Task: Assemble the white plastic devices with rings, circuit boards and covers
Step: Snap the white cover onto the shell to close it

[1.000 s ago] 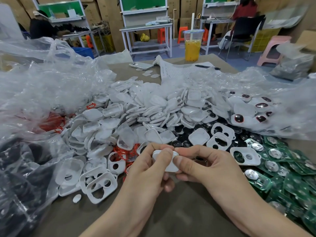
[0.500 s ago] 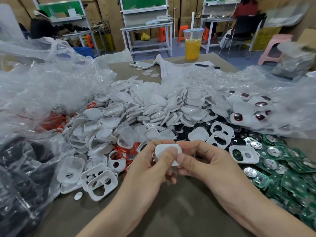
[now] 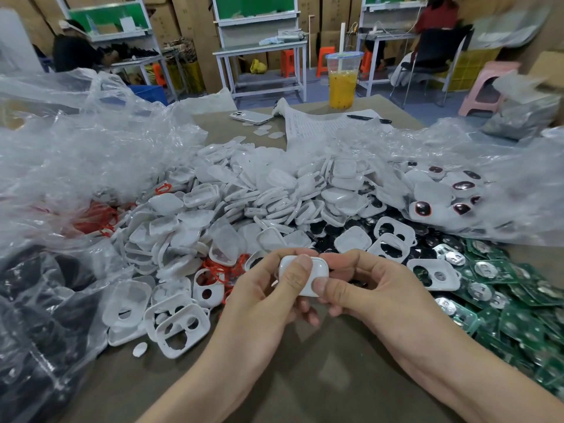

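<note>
White device (image 3: 316, 268) held above counter (image 3: 305, 380), near centre, between both hands. Left hand (image 3: 265, 290): grip clamped on device, thumb pressing top face. Right hand (image 3: 375, 288): grip pinching device's right end, thumb on near edge. Far left, clear bags (image 3: 91, 166); middle, heap of white shells (image 3: 259, 193) with red rings (image 3: 218, 267); right, green circuit boards (image 3: 518, 315).

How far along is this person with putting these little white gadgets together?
Early on, it seems. Done, perhaps: a few units with dark windows in the clear bag on the right look finished. In hand: the left hand and right hand pinch one closed white device between them. Left: big heaps of white shells, red rings and green circuit boards lie loose on the table.
</note>
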The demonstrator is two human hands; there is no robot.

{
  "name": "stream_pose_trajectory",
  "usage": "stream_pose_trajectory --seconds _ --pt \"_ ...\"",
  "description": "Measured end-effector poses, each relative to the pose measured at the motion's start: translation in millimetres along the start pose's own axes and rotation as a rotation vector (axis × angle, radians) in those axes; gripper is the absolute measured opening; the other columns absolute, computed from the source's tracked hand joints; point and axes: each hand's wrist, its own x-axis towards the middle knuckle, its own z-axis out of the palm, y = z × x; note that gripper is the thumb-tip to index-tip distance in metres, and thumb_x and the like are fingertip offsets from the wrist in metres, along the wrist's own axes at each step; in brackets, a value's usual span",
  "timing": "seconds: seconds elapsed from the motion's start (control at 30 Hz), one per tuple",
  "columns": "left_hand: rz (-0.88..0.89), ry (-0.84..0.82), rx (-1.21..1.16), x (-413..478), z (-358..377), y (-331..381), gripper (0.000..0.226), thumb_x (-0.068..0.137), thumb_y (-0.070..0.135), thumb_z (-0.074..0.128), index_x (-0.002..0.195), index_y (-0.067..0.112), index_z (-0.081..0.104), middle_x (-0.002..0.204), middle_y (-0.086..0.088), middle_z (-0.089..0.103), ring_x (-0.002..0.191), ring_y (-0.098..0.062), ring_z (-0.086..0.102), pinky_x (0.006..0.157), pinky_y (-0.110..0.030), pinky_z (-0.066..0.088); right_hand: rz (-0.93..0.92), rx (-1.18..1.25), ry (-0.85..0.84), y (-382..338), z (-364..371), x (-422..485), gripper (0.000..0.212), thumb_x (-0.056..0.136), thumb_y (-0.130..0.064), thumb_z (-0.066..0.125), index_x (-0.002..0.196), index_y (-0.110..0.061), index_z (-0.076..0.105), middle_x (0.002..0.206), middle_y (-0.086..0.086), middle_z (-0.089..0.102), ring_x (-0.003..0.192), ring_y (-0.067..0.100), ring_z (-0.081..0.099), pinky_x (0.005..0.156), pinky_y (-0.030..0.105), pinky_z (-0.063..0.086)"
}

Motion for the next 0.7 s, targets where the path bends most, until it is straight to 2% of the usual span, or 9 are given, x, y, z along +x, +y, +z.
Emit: stream_pose_trajectory --seconds 0.1,0.23,0.4,0.5,0.7 --pt "0.005 0.006 0.016 0.6 -1.6 2.2 0.026 0.086 0.038 0.066 0.100 0.019 0.078 0.078 -0.006 0.068 0.062 -0.013 0.054 0.061 -0.026 0.053 0.006 0.043 -0.006 1.8 0.5 1.7 0.037 0.056 -0.035 0.085 0.090 -0.022 0.079 0.088 0.010 0.076 0.076 0.017 0.073 0.065 0.019 0.054" --pt "0.020 -0.027 0.023 -1.2 -2.1 2.9 0.026 0.088 0.038 0.066 0.100 0.018 0.077 0.075 -0.002 0.068 0.062 -0.012 0.054 0.061 -0.025 0.052 0.001 0.085 0.002 3.6 1.1 2.9 0.032 0.061 -0.037 0.085 0.087 -0.019 0.079 0.078 0.008 0.073 0.072 0.015 0.071 0.067 0.021 0.056" --pt "0.064 -0.041 0.034 -2.0 -1.2 2.0 0.033 0.088 0.046 0.068 0.105 0.020 0.076 0.083 -0.006 0.070 0.068 -0.014 0.057 0.067 -0.028 0.053 -0.047 0.032 0.026 1.9 -0.4 2.1 0.029 0.066 -0.039 0.084 0.088 -0.020 0.079 0.082 0.005 0.075 0.069 0.014 0.069 0.070 0.021 0.056" --pt "0.086 -0.011 -0.011 0.2 -0.7 3.9 0.029 0.091 0.039 0.063 0.102 0.016 0.076 0.087 -0.011 0.071 0.069 -0.017 0.059 0.067 -0.029 0.054 -0.076 0.059 0.057 0.3 0.0 2.1 0.027 0.063 -0.037 0.084 0.085 -0.022 0.080 0.085 0.003 0.076 0.070 0.015 0.071 0.071 0.023 0.058" --pt "0.107 0.024 -0.015 0.1 -1.7 4.6 0.027 0.088 0.038 0.062 0.096 0.017 0.077 0.080 -0.008 0.068 0.066 -0.017 0.057 0.063 -0.028 0.053 -0.047 0.108 0.044 -1.8 1.3 0.2 0.027 0.061 -0.034 0.085 0.084 -0.020 0.081 0.078 0.003 0.075 0.071 0.018 0.074 0.069 0.024 0.060"
